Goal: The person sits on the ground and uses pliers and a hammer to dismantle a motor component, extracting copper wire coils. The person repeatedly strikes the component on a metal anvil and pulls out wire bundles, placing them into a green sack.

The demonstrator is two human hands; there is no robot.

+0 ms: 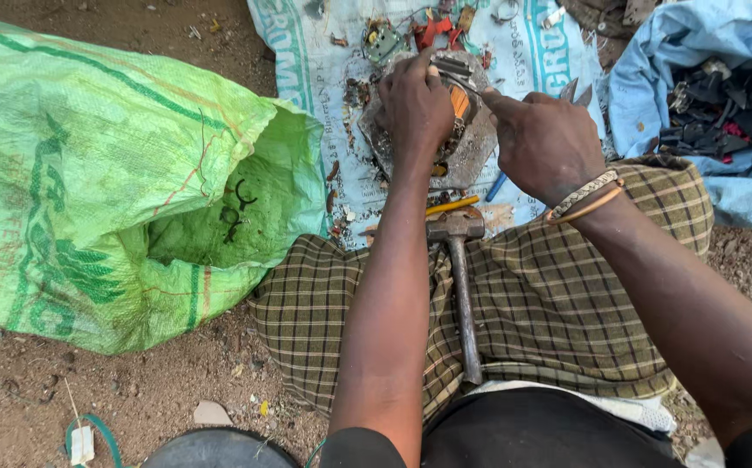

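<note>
- Hammer [460,286] lies on the checked cloth [558,303] over the lap, head pointing away from the person.
- Yellow pencil-like stick [451,205] lies just past the hammer head.
- Left hand [415,108] fingers clamped over a small metal part [452,68] on a flat stone [471,143].
- Right hand [545,143] closed around a thin tool [467,84], tip at the part.
- Green woven sack [90,173] on the left, mouth open.
- White printed sack [315,52] lies flat beneath the stone.
- Blue cloth [696,52] far right holds dark scrap [718,108].
</note>
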